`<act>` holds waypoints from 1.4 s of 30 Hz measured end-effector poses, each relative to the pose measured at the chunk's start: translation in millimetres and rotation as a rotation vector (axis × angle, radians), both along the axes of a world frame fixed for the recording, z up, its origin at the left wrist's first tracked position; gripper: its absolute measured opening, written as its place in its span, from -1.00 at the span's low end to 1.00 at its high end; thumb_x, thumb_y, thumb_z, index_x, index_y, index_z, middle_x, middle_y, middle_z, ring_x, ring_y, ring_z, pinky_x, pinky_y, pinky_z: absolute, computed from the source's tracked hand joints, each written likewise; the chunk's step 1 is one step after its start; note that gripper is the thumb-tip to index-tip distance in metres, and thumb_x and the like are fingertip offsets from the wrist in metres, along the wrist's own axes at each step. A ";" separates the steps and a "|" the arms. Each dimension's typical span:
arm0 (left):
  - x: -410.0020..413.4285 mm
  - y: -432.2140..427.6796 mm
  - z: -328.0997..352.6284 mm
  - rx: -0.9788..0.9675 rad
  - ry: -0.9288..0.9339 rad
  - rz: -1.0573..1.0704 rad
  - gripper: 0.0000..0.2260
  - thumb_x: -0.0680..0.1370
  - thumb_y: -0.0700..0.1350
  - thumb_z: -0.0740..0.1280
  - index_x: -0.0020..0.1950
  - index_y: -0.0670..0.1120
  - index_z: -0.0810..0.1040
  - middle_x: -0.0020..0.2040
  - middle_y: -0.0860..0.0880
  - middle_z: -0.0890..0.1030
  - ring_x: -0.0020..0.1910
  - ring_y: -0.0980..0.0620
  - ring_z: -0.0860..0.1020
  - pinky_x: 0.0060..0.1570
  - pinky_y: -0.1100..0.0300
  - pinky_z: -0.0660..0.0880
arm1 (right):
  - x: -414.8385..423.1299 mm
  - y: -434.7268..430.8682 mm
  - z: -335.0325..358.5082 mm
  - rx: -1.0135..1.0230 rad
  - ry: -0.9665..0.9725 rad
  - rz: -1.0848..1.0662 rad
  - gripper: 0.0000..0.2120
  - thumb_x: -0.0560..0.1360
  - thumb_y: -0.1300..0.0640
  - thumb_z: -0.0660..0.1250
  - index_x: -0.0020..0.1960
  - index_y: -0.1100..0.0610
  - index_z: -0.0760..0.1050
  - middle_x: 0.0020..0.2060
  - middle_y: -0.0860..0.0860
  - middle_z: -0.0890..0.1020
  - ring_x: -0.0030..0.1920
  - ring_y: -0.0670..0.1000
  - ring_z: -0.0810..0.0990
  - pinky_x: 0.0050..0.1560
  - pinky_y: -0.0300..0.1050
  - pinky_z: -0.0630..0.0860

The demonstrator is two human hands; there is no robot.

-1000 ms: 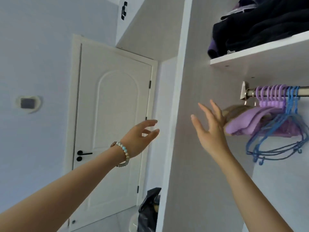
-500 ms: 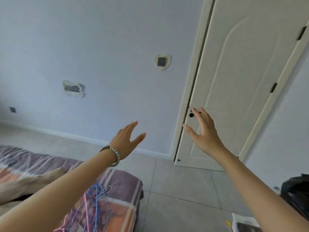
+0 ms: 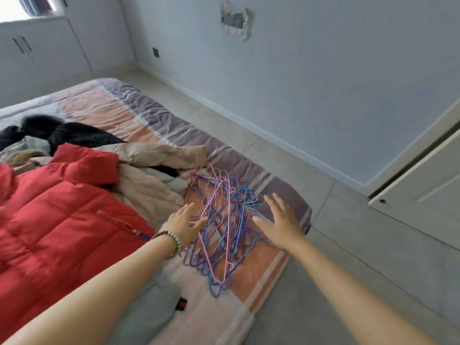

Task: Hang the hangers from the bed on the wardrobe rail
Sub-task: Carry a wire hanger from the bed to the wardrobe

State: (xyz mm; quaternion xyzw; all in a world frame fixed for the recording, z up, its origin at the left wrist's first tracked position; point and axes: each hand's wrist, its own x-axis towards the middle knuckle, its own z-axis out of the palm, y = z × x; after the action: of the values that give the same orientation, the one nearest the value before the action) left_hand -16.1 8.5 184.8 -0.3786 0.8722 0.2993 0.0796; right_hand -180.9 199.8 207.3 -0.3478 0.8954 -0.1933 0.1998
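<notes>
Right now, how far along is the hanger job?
Done: cannot be judged here; the wardrobe rail is out of view. In hand: nothing yet; the left hand and right hand, both open, flank the tangled hangers on the bed. Left: the whole pink, purple and blue pile has to be lifted and hung.

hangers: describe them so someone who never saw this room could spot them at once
Find the bed with the striped cover and go to its corner by the floor. There, right of the red jacket, lies a tangled heap of hangers. They are thin pink, purple and blue wire, unlike the soft clothes beside them.
</notes>
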 end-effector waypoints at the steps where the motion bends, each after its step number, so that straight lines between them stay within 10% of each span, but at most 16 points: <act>1: 4.4 -4.1 -18.8 0.018 -0.023 0.034 -0.36 0.52 0.26 0.13 0.49 -0.05 0.13 0.49 -0.07 0.23 0.43 -0.12 0.26 0.39 0.01 0.24 | 1.7 -8.6 -20.6 0.023 -0.029 0.023 -0.31 0.52 -0.22 0.18 0.54 0.00 0.02 0.54 -0.03 -0.05 0.53 0.00 -0.08 0.51 0.00 -0.04; 19: -11.3 24.4 -235.5 0.499 -0.089 0.391 -0.51 0.61 0.06 0.10 0.48 -0.10 0.16 0.44 -0.09 0.31 0.40 -0.06 0.31 0.31 0.21 0.24 | -1.1 -61.1 -270.1 0.101 -0.403 -0.130 -0.46 0.51 -0.02 0.33 0.41 0.17 0.32 0.34 0.12 0.31 0.37 0.09 0.32 0.34 -0.08 0.28; 34: -20.4 41.0 -266.6 0.658 0.174 0.821 -0.75 0.53 -0.07 0.30 0.17 -0.13 0.58 0.10 -0.11 0.62 0.10 -0.11 0.57 0.18 0.03 0.50 | -1.5 -68.5 -288.0 -0.017 -0.563 -0.303 -0.88 0.44 0.24 0.41 -0.05 0.22 0.52 -0.31 -0.02 0.58 -0.47 -0.09 0.60 -0.15 0.00 0.62; 39: -17.8 48.2 -259.4 0.700 0.304 0.998 -0.68 0.38 -0.15 0.49 0.06 -0.20 0.52 -0.07 -0.13 0.60 -0.13 -0.07 0.58 -0.19 0.11 0.58 | 2.7 -71.9 -270.5 0.033 -0.559 -0.295 -0.81 0.38 0.24 0.40 -0.39 0.08 0.54 -0.43 0.03 0.64 -0.33 0.07 0.67 -0.11 0.03 0.63; 42: -16.1 51.2 -254.4 0.625 0.316 0.975 -0.65 0.35 -0.16 0.51 0.05 -0.16 0.46 -0.04 -0.14 0.60 -0.06 -0.11 0.60 -0.07 -0.01 0.59 | 9.6 -71.0 -264.3 0.002 -0.686 -0.364 -0.82 0.42 0.34 0.35 -0.33 0.17 0.55 -0.42 0.11 0.62 -0.37 0.10 0.65 -0.17 0.04 0.65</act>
State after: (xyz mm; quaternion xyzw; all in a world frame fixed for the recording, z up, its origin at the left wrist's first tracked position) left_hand -32.2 59.6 -69.7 -0.6445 0.4700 0.5963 -0.0899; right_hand -171.2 128.8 -57.0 -0.0979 0.8238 -0.3301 0.4503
